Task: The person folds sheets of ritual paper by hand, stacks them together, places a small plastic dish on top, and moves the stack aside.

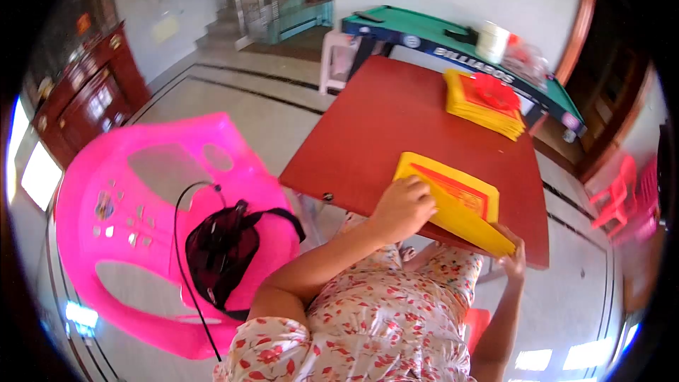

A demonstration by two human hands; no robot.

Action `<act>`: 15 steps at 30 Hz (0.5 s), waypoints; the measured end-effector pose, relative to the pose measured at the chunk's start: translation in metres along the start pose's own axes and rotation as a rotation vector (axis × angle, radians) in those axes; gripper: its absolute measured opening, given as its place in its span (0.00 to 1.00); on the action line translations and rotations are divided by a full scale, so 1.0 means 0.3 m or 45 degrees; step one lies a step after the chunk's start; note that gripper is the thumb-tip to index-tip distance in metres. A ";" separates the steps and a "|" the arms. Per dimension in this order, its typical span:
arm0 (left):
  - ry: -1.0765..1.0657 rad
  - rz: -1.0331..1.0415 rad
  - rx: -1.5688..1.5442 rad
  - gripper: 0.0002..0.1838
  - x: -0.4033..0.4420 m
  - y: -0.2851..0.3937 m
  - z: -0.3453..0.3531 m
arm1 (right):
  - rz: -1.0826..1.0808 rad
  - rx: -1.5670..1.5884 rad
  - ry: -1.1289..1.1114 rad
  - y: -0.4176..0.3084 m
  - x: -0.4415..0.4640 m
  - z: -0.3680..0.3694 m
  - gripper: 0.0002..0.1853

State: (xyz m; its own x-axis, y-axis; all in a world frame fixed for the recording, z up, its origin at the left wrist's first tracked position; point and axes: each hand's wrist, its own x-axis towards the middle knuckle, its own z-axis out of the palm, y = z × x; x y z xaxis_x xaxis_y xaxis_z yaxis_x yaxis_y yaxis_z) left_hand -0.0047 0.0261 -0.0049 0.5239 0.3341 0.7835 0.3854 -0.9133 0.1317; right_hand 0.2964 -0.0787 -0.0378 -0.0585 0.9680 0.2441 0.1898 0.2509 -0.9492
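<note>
A yellow paper sheet (463, 223) is bent up at the near edge of the red-brown table (353, 141), partly over another yellow sheet (417, 163) with a red printed panel (460, 189). My left hand (407, 209) is closed at its left end, fingers curled. At the right corner, my right hand (513, 255) grips the paper between thumb and fingers. Farther back on the table lies a stack of yellow papers (481, 113), with a red item (495, 92) on top.
A pink plastic chair (106, 170) stands to my left with a black bag (223, 251) and a cable on it. Beyond the table is a toy billiards table (417, 25) bearing a white roll (493, 41). A white stool (332, 64) stands near it; red chairs (622, 194) are at right.
</note>
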 end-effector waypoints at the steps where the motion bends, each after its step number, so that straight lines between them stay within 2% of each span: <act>1: 0.008 -0.046 0.028 0.09 -0.005 -0.003 0.001 | 0.025 -0.020 0.018 0.016 -0.004 -0.010 0.43; 2: 0.011 -0.044 0.043 0.09 -0.006 -0.005 0.004 | 0.046 -0.042 0.046 0.031 -0.009 -0.015 0.37; 3: 0.015 -0.034 0.051 0.09 -0.006 -0.010 0.006 | 0.049 -0.044 0.012 0.033 -0.013 -0.009 0.37; 5: 0.031 -0.080 0.047 0.09 -0.008 -0.021 0.002 | 0.180 -0.054 0.223 0.032 -0.023 -0.005 0.23; 6: 0.042 -0.098 0.031 0.09 -0.007 -0.027 0.000 | 0.181 -0.058 0.204 0.050 -0.021 -0.007 0.23; 8: 0.090 -0.174 0.014 0.10 -0.004 -0.039 -0.007 | 0.044 -0.007 0.352 0.071 -0.003 0.006 0.14; 10: 0.137 -0.240 -0.004 0.11 -0.001 -0.051 -0.022 | -0.015 0.070 0.382 0.047 0.013 0.041 0.12; 12: 0.389 -0.440 0.012 0.14 0.010 -0.055 -0.038 | -0.090 0.092 0.573 0.065 0.023 0.031 0.10; 13: 0.417 -0.494 -0.026 0.18 0.014 -0.060 -0.052 | -0.093 0.103 0.577 0.078 0.024 0.020 0.11; 14: 0.420 -0.494 -0.024 0.18 0.014 -0.067 -0.051 | -0.095 0.103 0.574 0.077 0.024 0.019 0.11; 15: 0.263 -0.724 -0.163 0.19 0.008 -0.078 -0.046 | -0.098 0.240 0.608 0.074 0.027 0.019 0.11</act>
State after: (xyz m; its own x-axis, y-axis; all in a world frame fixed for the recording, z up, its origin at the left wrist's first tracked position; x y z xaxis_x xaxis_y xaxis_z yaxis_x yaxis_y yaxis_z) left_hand -0.0229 0.0451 0.0022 0.1002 0.7366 0.6688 0.4602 -0.6303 0.6253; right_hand 0.2946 -0.0653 -0.0580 0.3970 0.8540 0.3362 0.0203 0.3580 -0.9335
